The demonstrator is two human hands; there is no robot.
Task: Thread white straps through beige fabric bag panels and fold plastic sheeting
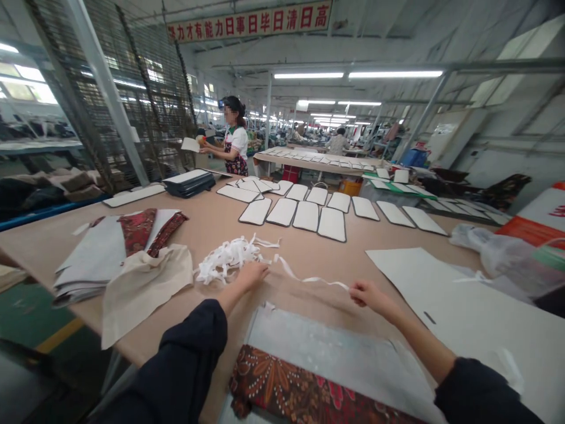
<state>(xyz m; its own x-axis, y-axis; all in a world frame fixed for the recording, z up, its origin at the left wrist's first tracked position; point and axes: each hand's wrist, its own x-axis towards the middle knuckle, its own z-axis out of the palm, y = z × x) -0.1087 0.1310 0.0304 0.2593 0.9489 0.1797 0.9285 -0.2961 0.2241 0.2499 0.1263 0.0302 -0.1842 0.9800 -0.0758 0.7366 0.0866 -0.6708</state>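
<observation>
My right hand is closed on the end of a narrow white fabric strip. The strip runs slack to the left across the brown tabletop, and its far end lies close to my left hand. That left hand is low at the right edge of a tangled heap of white strips, its fingers drawn together; what they hold, if anything, is hidden. Below both hands lies a pale grey sheet, with a folded dark red floral cloth across its near part.
Left stand stacked pale panels and a cream cloth. White, dark-edged panels spread over the far table beside a dark stack. A large white sheet and plastic bag lie right. A co-worker stands beyond, holding a panel.
</observation>
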